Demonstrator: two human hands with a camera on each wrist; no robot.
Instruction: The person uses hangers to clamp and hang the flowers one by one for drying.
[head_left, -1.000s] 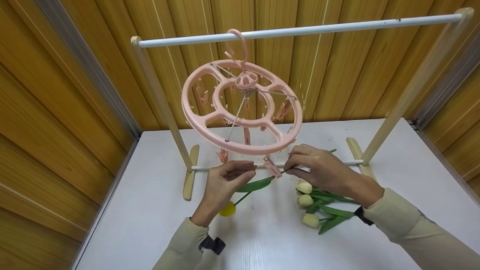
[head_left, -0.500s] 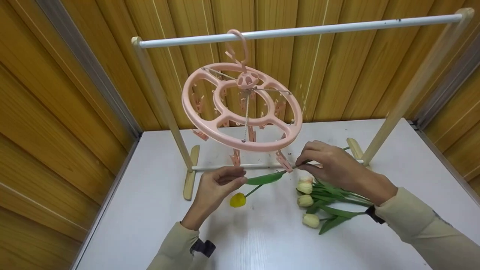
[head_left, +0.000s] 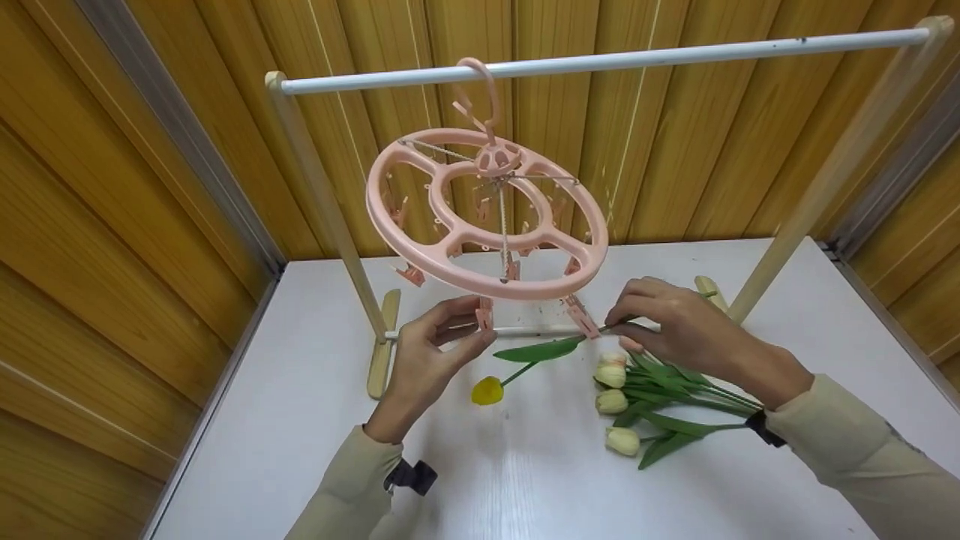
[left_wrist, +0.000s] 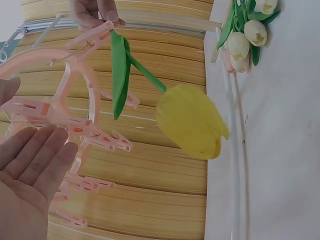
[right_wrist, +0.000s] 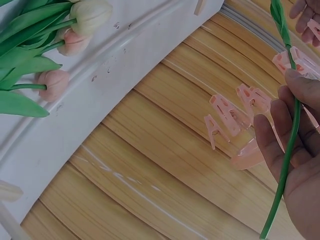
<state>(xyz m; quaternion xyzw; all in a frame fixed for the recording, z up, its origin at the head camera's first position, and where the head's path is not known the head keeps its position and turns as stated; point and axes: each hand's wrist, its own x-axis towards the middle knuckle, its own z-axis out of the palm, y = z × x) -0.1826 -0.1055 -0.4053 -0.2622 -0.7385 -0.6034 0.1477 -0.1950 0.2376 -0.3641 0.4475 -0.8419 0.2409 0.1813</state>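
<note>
A pink round clip hanger (head_left: 540, 289) with several small clips hangs tilted. My right hand (head_left: 682, 322) pinches the green stem of a yellow tulip (head_left: 487, 391), whose bloom points down to the left. One pink clip (head_left: 581, 319) meets the stem just beside my right fingertips, above the leaf (head_left: 540, 350). My left hand (head_left: 431, 352) is around another clip (head_left: 485, 315). In the left wrist view, that clip (left_wrist: 30, 107) lies between the thumb and the nearly straight fingers (left_wrist: 50, 145). The stem's free end (right_wrist: 275, 215) runs down past my right palm.
A rack with a white top bar (head_left: 645, 58) and wooden legs (head_left: 810, 195) carries the hanger. Below my right hand, several pale tulips (head_left: 612, 401) lie on the white table (head_left: 525, 480). Wood-patterned walls (head_left: 120, 225) stand at the back and sides.
The hanger has turned, and its front clips have shifted right. My right hand has moved right with the tulip. My left hand has moved from beside the leaf to around a clip.
</note>
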